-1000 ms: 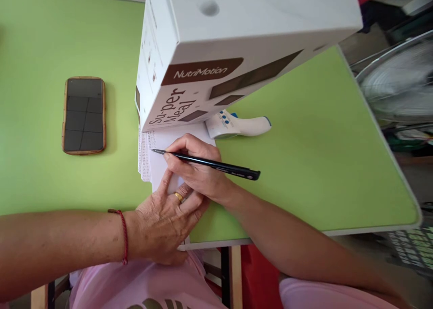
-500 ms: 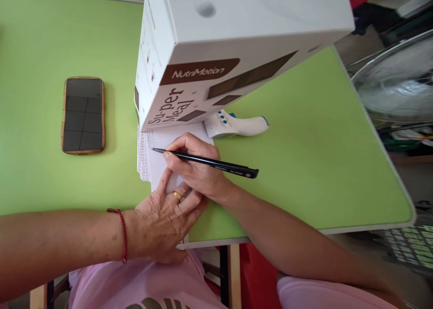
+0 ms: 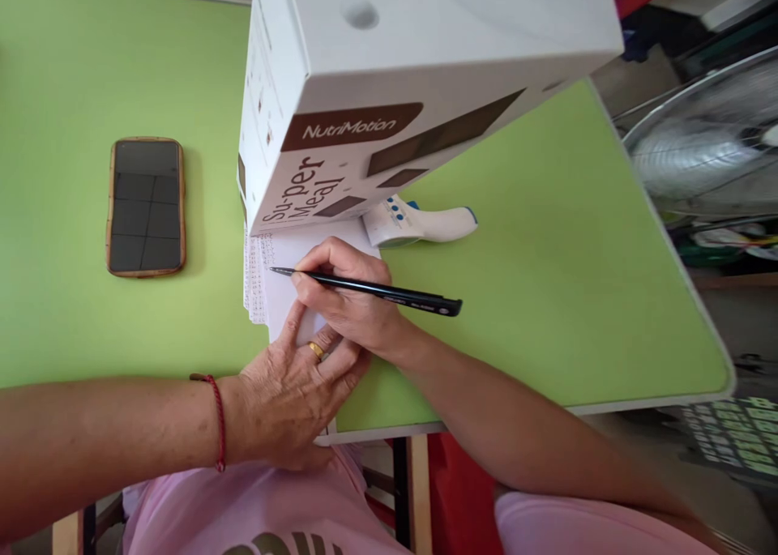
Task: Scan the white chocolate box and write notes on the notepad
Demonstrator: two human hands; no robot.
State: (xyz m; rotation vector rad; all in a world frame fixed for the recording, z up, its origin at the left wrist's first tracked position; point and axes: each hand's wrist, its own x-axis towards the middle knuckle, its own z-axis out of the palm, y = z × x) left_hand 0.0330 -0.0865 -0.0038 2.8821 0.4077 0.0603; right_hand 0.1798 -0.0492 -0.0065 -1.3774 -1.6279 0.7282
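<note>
My right hand (image 3: 349, 296) is closed round a black pen (image 3: 389, 292), its tip at the left part of a white sheet of paper (image 3: 280, 292). Small rows of writing run along the sheet's upper left edge. More written sheets (image 3: 254, 283) stick out beneath it on the left. My left hand (image 3: 297, 385) lies flat with its fingers spread over the lower part of the paper, just below the right hand. A ring is on one finger and a red cord is round the wrist. The far end of the paper meets a white box.
The tall white NutriMotion box (image 3: 346, 89) stands on the green table (image 3: 547, 296) beyond my hands. A white infrared thermometer (image 3: 419, 221) lies against its base. To the left is a phone (image 3: 146, 207) in a brown case. A fan (image 3: 711, 142) stands past the right edge.
The whole view has shifted slightly, so things sit a little further left. Pen and both hands keep nearly the same place on the paper.
</note>
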